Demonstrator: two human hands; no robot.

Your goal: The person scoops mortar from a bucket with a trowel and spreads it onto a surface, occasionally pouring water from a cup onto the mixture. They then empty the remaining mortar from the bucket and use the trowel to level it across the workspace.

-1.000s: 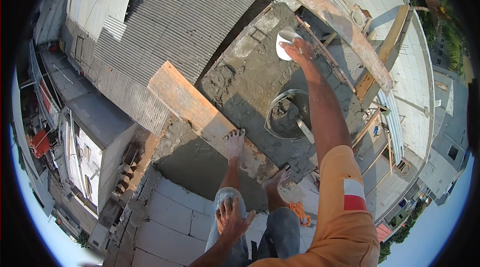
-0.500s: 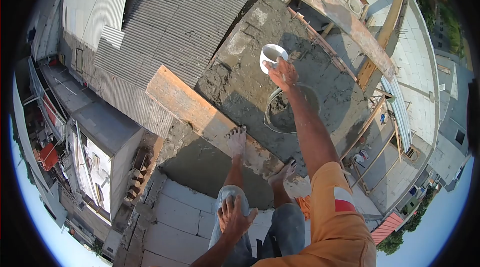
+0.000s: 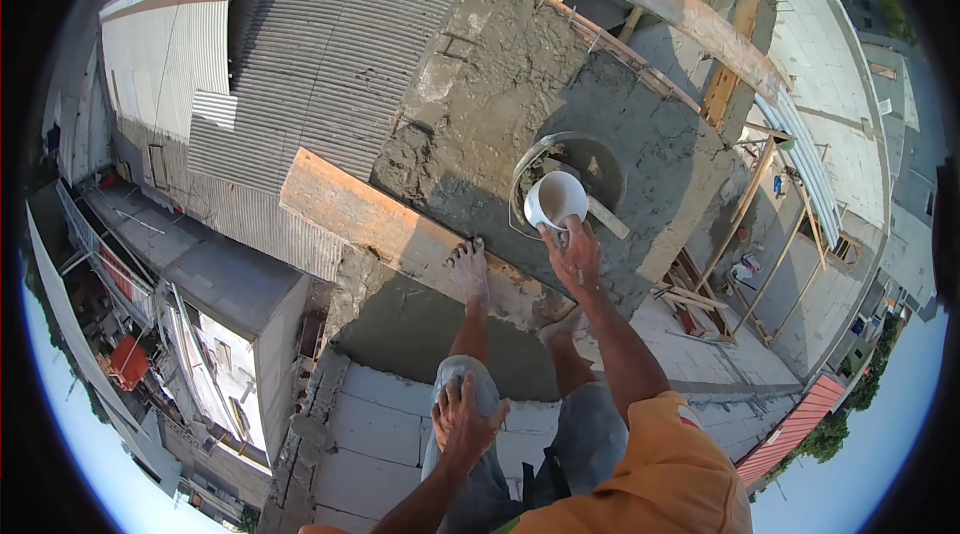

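My right hand (image 3: 573,259) grips a white plastic tub (image 3: 557,199) by its near rim; its mouth faces up and greyish residue shows inside. Below the tub stands a round bucket (image 3: 612,156) with a wire handle, partly hidden by the tub. A pale stick-like piece (image 3: 608,219), perhaps a tool's handle, shows beside the tub. My left hand (image 3: 462,424) rests on my bent knee, fingers spread and holding nothing. Wet grey mortar (image 3: 490,64) covers the surface around the bucket, rough toward the far end.
A wooden plank (image 3: 350,214) lies across the mortar edge under my bare foot (image 3: 468,274). Corrugated roofing (image 3: 340,64) borders the left, lower buildings beyond it. Timber boards (image 3: 740,44) and thin props (image 3: 770,234) stand to the right, over a drop.
My right hand has drawn the white tub back toward me, from beyond the bucket to above its near part. The pale stick now shows. My left hand stays on the knee.
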